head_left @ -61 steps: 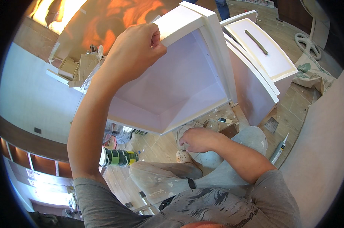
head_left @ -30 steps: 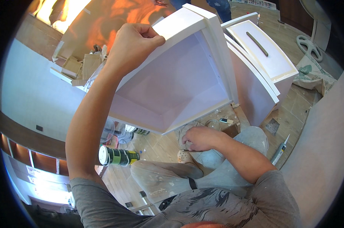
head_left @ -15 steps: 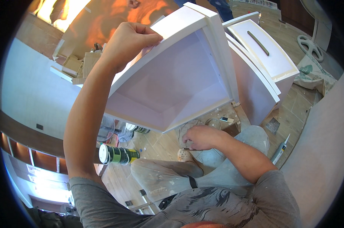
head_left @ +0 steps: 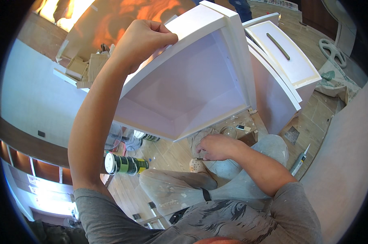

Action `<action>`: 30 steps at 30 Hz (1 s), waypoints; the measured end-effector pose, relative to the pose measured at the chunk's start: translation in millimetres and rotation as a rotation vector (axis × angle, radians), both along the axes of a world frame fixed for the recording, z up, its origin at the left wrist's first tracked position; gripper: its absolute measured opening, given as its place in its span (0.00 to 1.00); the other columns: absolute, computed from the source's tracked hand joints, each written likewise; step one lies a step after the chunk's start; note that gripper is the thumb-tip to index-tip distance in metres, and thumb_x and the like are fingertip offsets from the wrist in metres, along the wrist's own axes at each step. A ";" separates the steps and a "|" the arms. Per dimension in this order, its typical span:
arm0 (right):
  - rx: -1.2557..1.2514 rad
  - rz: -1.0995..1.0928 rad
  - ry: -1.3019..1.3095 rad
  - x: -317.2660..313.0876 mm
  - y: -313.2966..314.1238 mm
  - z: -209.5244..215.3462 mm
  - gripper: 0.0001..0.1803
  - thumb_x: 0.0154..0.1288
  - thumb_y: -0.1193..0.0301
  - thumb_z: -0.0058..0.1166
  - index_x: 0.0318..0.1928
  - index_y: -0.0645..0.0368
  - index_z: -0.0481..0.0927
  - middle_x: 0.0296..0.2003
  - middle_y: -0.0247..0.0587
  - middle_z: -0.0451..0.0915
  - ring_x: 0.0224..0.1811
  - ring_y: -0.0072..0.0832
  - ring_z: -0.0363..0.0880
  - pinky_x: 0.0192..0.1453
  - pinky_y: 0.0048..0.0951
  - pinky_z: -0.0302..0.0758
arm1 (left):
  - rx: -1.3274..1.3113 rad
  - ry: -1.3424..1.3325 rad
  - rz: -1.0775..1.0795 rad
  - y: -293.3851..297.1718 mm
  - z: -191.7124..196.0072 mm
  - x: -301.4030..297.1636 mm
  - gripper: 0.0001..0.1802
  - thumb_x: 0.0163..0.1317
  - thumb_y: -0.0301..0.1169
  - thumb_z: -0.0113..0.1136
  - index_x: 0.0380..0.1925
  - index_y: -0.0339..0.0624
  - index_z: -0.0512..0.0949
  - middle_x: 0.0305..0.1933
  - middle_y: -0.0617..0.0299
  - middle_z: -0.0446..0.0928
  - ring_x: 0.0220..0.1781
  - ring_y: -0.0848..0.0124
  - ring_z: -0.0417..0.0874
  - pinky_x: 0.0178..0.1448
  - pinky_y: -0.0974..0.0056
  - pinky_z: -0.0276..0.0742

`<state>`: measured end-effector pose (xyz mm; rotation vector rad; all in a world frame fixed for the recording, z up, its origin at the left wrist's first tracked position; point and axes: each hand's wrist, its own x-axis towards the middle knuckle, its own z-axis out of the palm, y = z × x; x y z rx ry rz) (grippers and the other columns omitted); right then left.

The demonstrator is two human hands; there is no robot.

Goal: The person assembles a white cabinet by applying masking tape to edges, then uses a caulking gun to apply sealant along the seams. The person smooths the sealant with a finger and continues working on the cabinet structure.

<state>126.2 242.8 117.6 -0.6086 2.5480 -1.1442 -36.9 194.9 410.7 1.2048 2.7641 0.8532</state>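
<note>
A white drawer stands tilted in front of me, its pale hollow inside facing me. My left hand pinches the drawer's upper edge, thumb and fingers pressed together there. Lower down, just below the drawer's bottom corner, my right hand is closed with its fingers curled. A thin dark edge shows under those fingers, too small to name. Beneath the drawer's right corner is a wooden support with a small white-and-black object and a ring-shaped item near it.
More white drawers stand at the right, one with a dark bar handle. A sealant tube lies on the floor beyond my knee. Paint cans lie at the left, cardboard behind. A person's jeans show at the far side.
My left hand and the drawer's upper edge have shifted slightly to the right. A co-worker's hand at the far edge has gone out of view. My right hand has barely moved.
</note>
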 end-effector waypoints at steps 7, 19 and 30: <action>0.002 0.000 0.012 -0.1 -0.6 -3.4 0.23 0.60 0.69 0.73 0.57 0.54 0.87 0.52 0.51 0.87 0.57 0.49 0.85 0.61 0.47 0.80 | -0.007 -0.109 -0.036 -2.1 4.6 -3.0 0.10 0.56 0.30 0.69 0.30 0.32 0.85 0.28 0.62 0.82 0.32 0.76 0.78 0.43 0.68 0.74; 0.021 0.042 0.036 -2.1 5.5 0.3 0.23 0.63 0.67 0.70 0.59 0.54 0.85 0.51 0.49 0.87 0.57 0.47 0.84 0.61 0.46 0.80 | -0.040 0.469 -0.352 -54.9 -15.4 8.2 0.17 0.67 0.18 0.56 0.49 0.40 0.90 0.48 0.58 0.85 0.47 0.70 0.86 0.53 0.64 0.81; 0.032 0.029 0.001 -3.8 2.1 -0.2 0.24 0.63 0.66 0.70 0.60 0.54 0.85 0.52 0.50 0.87 0.57 0.48 0.84 0.62 0.47 0.80 | 0.027 0.489 -0.328 -55.4 -20.7 19.4 0.16 0.67 0.17 0.59 0.50 0.39 0.89 0.47 0.57 0.87 0.46 0.66 0.87 0.55 0.64 0.82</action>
